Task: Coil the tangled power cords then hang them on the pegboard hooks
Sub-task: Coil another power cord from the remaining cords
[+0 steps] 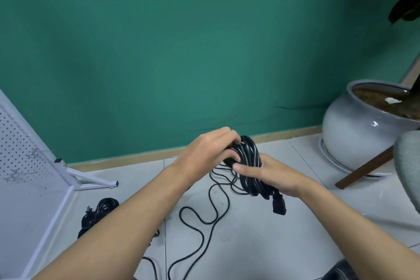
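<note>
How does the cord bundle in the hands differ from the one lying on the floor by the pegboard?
The held bundle is off the floor, gripped by the left hand and right hand; the floor bundle lies untouched beside the pegboard. The held bundle trails a long loose length across the tiles; the floor bundle looks gathered, though an arm partly hides it. Both are black power cords.

The cord [250, 166] at centre is black, its loops glossy; a second black bundle [97, 213] lies at 8 o'clock; the pegboard [20, 154] at 9 o'clock is white, dotted with holes; the wall [181, 52] is teal; the pot [354, 129] at 3 o'clock is pale grey-white; the floor [261, 245] is off-white.
</note>
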